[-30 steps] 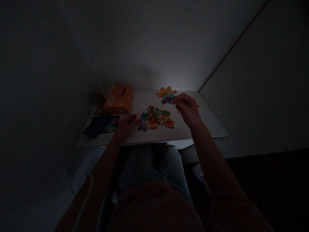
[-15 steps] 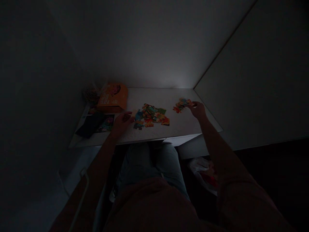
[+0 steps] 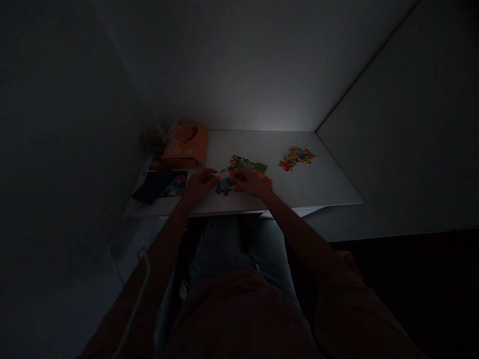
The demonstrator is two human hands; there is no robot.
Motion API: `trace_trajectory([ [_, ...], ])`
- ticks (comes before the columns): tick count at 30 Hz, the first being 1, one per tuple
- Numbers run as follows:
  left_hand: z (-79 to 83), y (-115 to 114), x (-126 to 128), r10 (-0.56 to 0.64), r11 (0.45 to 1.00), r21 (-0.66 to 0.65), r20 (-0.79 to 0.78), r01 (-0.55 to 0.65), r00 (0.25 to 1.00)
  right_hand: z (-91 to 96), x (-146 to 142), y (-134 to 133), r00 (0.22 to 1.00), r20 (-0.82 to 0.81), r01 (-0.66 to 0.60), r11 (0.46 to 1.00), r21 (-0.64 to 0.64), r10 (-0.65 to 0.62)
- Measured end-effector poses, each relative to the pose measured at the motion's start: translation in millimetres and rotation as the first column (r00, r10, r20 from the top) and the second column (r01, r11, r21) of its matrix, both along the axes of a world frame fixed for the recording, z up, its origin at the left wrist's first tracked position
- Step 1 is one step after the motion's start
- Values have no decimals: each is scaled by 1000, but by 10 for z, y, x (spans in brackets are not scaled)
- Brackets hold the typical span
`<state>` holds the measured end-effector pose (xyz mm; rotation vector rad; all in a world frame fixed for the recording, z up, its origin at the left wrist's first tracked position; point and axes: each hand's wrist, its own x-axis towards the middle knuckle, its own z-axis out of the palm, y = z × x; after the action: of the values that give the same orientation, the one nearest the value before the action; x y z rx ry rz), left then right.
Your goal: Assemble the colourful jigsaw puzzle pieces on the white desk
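Low over the table, my left hand (image 3: 199,183) is closed on a pale jigsaw puzzle piece (image 3: 223,174). My right hand (image 3: 251,181) reaches the same piece from the other side, its fingers pinched at the right edge. Whether it holds a separate piece there is too dark to tell. Beneath and behind the hands lies a cluster of colourful jigsaw puzzle pieces (image 3: 241,162), partly covered by my right hand. A blue piece (image 3: 224,186) shows just below the pale one. Off to the right is a second heap of puzzle pieces (image 3: 297,157).
At the table's (image 3: 322,184) back left stands an orange box (image 3: 185,145), beside a clear bag (image 3: 154,139) with contents I cannot make out. In front of them, a dark flat object (image 3: 152,185) overlaps a colourful picture sheet (image 3: 175,184). Walls border the table behind and right.
My right hand has left the right-hand heap and moved left to the pale piece in my left hand. The view has shifted slightly, moving the table to the right.
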<state>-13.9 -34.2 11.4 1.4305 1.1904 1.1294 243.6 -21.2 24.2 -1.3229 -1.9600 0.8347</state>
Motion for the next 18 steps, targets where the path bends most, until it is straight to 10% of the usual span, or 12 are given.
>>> trace_trajectory([
  [7, -43, 15, 12, 150, 983, 121, -101, -138, 983, 131, 213, 78, 883, 353, 270, 950, 159, -310],
  [13, -26, -77, 68, -19, 908, 333, -575, 255, 818, -115, 721, -335, 869, 412, 186, 953, 240, -273],
  [18, 28, -182, 174, -94, 845, 233, -822, 482, 562, -300, 1023, -493, 868, 433, 143, 956, 256, -245],
])
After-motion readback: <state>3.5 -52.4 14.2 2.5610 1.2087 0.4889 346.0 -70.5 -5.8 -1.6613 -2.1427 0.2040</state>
